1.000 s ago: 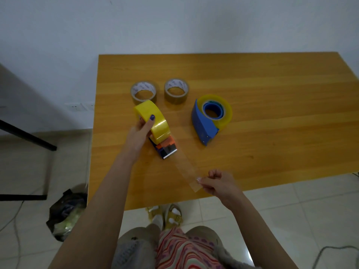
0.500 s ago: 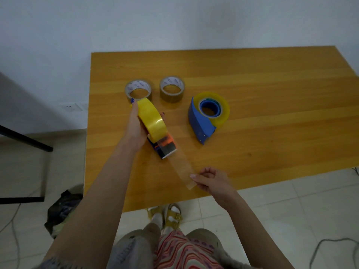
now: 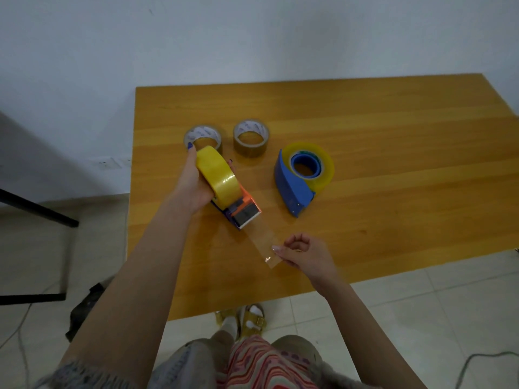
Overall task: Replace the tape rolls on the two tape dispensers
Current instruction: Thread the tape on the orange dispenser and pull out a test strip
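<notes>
The yellow tape roll [image 3: 217, 175] sits on the orange dispenser [image 3: 244, 213], gripped by the left hand [image 3: 193, 181]. The right hand [image 3: 303, 254] pinches the clear strip [image 3: 261, 242] drawn past the cutter, so only threading seems left here. Right of the left hand, the blue dispenser [image 3: 292, 189] looks loaded too. Beyond the left fingertips lie a thin roll [image 3: 202, 130] and a second thin roll [image 3: 250, 148], probably the old ones. The right hand is near the counter [image 3: 393, 164] front edge, with bare wood to its right.

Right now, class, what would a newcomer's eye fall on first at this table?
The bright yellow tape roll on the orange dispenser, gripped by the left hand at the wooden table's left, stands out first. A clear tape strip stretches from it to the pinching right hand. A blue plastic dispenser lies to the right.
</notes>
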`<state>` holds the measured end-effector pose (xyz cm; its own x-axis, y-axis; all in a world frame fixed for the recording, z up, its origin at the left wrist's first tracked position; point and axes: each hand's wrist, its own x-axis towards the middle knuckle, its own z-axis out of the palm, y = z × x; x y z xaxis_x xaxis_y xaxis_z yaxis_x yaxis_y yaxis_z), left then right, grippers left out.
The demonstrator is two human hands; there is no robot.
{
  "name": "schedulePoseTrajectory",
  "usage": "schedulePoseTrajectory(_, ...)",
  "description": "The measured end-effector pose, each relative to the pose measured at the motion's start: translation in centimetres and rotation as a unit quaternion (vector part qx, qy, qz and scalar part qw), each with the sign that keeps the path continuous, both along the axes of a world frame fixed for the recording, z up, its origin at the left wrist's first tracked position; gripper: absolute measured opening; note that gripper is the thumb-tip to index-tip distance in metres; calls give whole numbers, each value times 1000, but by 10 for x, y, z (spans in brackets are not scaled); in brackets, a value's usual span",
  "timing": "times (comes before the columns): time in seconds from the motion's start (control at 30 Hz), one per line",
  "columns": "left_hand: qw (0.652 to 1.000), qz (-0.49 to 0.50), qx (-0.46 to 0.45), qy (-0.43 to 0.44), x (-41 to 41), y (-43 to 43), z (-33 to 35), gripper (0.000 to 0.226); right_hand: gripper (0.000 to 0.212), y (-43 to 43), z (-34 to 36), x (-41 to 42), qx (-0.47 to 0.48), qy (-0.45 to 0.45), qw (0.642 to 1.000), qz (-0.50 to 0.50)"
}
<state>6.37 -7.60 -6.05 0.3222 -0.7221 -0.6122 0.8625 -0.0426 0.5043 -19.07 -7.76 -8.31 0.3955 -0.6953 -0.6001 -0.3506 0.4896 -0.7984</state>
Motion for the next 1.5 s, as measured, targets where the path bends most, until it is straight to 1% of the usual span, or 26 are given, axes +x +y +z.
schedulePoseTrajectory(0.2,1000,1,14,-7,5,-1,-2,56,27,-1,-7,6,-24,26,999,24)
schedulePoseTrajectory(0.33,1000,1,21,-1,7,-2,-1,52,27,0,-13,10,-60,53,997,24)
schedulePoseTrajectory(0.53,1000,2,26,9,11,-3,-1,55,23,4,-16,21,-95,80,992,28)
schedulePoseTrajectory(0.73,998,33,38,29,13,-7,8,32,25,2,-19,28,-105,96,989,33)
schedulePoseTrajectory(0.87,996,47,64,34,18,-11,10,33,31,-2,-19,34,-79,87,992,34)
schedulePoseTrajectory(0.93,994,52,86,34,22,-14,10,35,26,-3,-17,36,-73,74,994,36)
schedulePoseTrajectory(1.07,993,49,104,30,26,-17,14,43,11,-3,-10,36,5,-12,1000,-7)
schedulePoseTrajectory(1.17,992,42,115,29,30,-19,15,43,9,-1,-10,34,79,-72,992,-70)
schedulePoseTrajectory(1.23,992,34,122,28,33,-19,16,43,9,-1,-11,37,101,-81,988,-87)
schedulePoseTrajectory(1.5,989,39,137,38,39,-22,15,44,6,-5,-8,63,129,-71,984,-104)
